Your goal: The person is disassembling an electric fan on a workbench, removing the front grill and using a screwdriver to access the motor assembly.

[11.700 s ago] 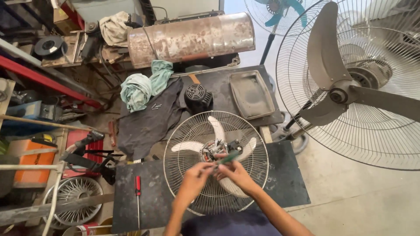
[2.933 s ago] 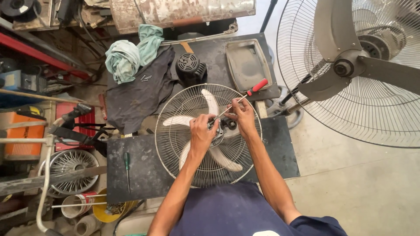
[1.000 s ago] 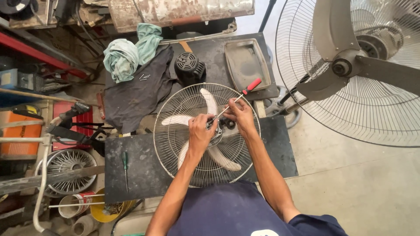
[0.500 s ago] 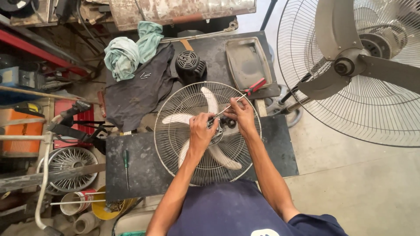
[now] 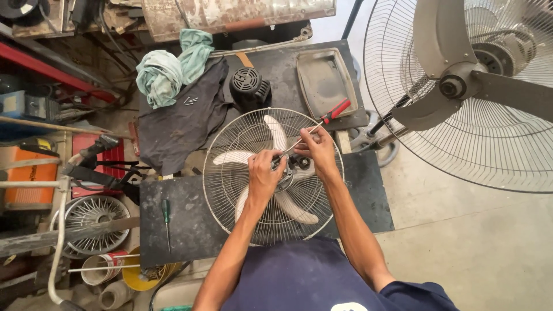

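A round wire fan guard (image 5: 230, 190) with white blades (image 5: 275, 131) inside it lies flat on the dark table (image 5: 184, 213), directly in front of the person. Both hands meet over the fan hub (image 5: 291, 173) at the guard's centre. Left hand (image 5: 264, 173) is curled narrow over the hub, fingers bent down onto it; whether it pinches a small part there cannot be told, since the knuckles cover the spot. Right hand (image 5: 315, 151) is closed around the metal shaft of a red-handled screwdriver (image 5: 336, 110), which slants from the hub up and away to the right, its handle lying over the near edge of a shallow metal tray (image 5: 322, 80). The tip appears to sit at the hub between the two hands, partly hidden. Just beyond the guard stands a black fan motor (image 5: 249, 87), beside a dark cloth (image 5: 184, 121) spread on the table, with a few loose screws (image 5: 190, 101) on it and a crumpled teal cloth (image 5: 167, 69) at its far edge. A green-handled screwdriver (image 5: 166, 214) lies alone on the table left of the guard, well apart from the hands. To the right, off the table, a large standing fan (image 5: 461, 86) with grey blades fills the upper corner. A second wire guard (image 5: 92, 222) rests on the floor at far left.
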